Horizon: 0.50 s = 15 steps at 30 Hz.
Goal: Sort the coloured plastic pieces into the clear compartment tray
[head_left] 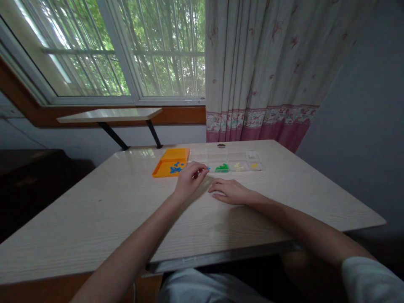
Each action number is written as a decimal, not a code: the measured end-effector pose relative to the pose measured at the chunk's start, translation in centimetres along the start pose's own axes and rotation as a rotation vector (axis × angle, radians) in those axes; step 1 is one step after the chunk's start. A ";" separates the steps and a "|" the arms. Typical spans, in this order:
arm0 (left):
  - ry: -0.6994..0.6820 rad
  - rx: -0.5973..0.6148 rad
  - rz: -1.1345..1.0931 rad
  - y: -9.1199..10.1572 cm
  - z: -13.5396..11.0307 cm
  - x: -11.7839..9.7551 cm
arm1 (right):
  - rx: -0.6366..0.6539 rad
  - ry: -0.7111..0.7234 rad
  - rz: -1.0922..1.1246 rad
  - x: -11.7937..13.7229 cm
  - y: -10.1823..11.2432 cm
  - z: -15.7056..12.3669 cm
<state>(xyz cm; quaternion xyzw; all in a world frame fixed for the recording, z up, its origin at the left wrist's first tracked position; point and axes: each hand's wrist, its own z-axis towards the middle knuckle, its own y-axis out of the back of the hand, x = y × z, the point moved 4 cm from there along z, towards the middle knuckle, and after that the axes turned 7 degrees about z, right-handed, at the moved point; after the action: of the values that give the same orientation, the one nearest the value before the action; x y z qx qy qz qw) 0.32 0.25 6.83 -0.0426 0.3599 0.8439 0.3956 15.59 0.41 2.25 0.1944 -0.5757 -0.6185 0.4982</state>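
Observation:
My left hand [191, 176] is pinched closed at the left end of a row of clear plastic boxes [261, 168]. A tiny blue piece [208, 168] shows at its fingertips, its kind too small to make out. Just behind that hand lies an opened orange box [157, 173] with several small blue pieces [176, 168] inside. Green pieces [222, 168], pale yellow pieces [238, 166] and yellow pieces [254, 166] sit in separate clear boxes. My right hand [232, 192] rests on the table in front of them, fingers loosely apart and holding nothing.
The light wooden table [104, 227] has a raised white shelf [110, 114] on black legs at its back left. A round dark grommet [221, 146] is near the back edge. Behind stand a barred window [170, 50] and a patterned curtain [252, 75].

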 end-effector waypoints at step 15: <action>0.543 0.406 0.823 3.7 -0.8 10.5 | -0.038 0.007 0.056 -0.3 -0.1 -0.1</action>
<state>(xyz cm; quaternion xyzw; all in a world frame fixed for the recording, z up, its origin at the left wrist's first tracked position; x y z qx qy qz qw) -9.61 4.90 4.62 -0.0374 0.5923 0.8013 -0.0753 15.76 0.60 2.03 0.1710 -0.5671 -0.6146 0.5211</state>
